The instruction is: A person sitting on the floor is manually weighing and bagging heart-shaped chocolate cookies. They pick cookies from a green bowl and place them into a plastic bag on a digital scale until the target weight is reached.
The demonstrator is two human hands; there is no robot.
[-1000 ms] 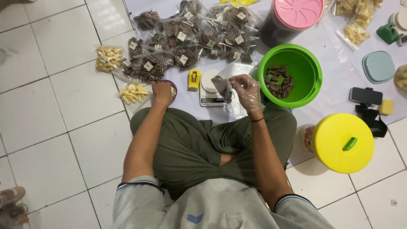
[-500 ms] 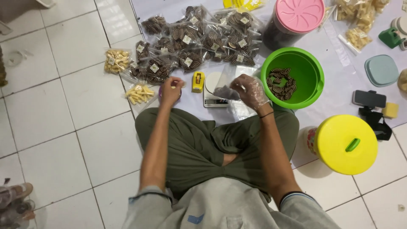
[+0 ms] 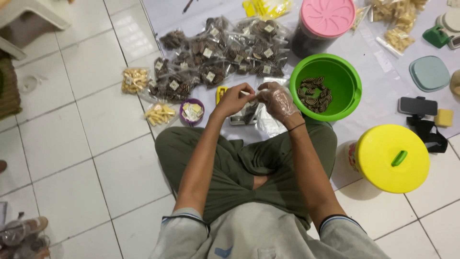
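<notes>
While the person sits cross-legged on the tiled floor (image 3: 86,158), both hands are raised together just above a small scale (image 3: 242,116) that stands on the pale sheet (image 3: 383,72). The left hand (image 3: 235,98) is bare and the right hand (image 3: 278,101) wears a thin clear glove; both are closed in a pinch on the top of a clear plastic bag (image 3: 250,111) with dark snacks inside, which hangs between them over the scale. I cannot tell whether the bag is already closed at its mouth. Much of the packing seems done, in my judgement: a heap of filled bags (image 3: 215,60), each with a small pale label, lies just beyond the hands. Two packs of pale snacks (image 3: 146,98) lie to the left on the floor, near a small purple cup (image 3: 192,111) that holds paper labels. Some work is left, because the green bucket (image 3: 352,91) to the right still has a layer of dark striped snacks at its bottom. A tub with a pink lid (image 3: 327,17) and another with a yellow lid (image 3: 383,160) are both closed, so I cannot see how much they contain.
</notes>
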